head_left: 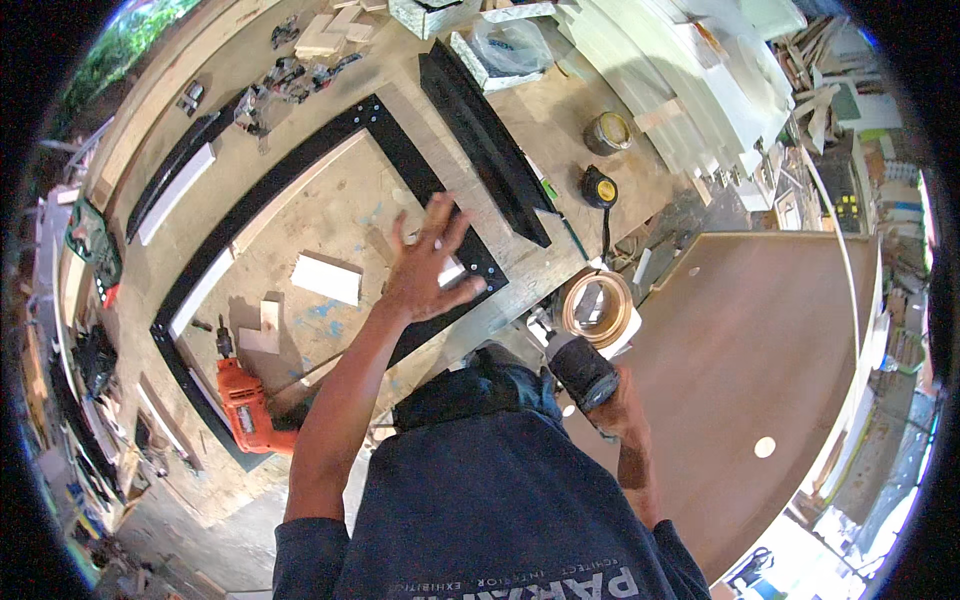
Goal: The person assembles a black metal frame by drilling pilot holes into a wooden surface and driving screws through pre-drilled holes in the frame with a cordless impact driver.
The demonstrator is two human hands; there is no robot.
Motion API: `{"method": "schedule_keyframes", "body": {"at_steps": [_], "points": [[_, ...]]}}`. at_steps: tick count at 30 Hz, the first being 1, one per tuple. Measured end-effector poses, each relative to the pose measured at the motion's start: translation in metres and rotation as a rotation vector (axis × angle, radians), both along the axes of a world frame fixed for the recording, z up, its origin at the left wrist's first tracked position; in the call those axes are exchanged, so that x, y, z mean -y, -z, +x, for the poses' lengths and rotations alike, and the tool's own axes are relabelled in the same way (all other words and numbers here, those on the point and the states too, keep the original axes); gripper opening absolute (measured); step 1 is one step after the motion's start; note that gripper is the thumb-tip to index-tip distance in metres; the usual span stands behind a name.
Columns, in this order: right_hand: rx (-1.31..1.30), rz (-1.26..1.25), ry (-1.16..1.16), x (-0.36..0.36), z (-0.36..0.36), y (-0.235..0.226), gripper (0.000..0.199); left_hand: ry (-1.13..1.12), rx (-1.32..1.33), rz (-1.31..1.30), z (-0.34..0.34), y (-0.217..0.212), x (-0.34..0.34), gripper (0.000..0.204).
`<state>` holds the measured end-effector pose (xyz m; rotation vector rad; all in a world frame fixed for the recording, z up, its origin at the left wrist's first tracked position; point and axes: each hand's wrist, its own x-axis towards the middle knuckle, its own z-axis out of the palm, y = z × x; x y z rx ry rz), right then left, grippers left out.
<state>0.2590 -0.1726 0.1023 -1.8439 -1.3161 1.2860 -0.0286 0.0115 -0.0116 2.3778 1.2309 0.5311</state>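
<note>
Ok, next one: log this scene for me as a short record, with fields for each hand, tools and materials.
Left hand: the left hand, fingers spread, over the right side of the black frame; contact unclear
Right hand: the right hand, gripping a dark power tool
Other tools: orange drill lying at left, chuck pointing away from the person; yellow-and-black tape measure at right
Within frame outline: white block, L-shaped wood piece

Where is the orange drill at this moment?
In the head view, the orange drill lies at left, beside the left forearm, near the lower-left side of the black frame.
</note>
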Motion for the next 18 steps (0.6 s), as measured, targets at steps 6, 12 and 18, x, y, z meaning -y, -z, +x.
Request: {"method": "schedule_keyframes", "body": {"at_steps": [6,12,18], "points": [[-0.447,-0.367,0.312,0.083,0.022,0.058,0.038,-0.591,0.286,0.117,-0.064,0.011,-0.018,0.024],[0.047,-0.207,-0.046,0.087,0.015,0.041,0.043,-0.408,0.279,0.029,-0.065,0.002,-0.022,0.024],[-0.109,-0.517,0.205,0.062,0.0,0.016,0.05,-0.357,0.096,0.066,-0.06,0.024,-0.025,0.018]]}}
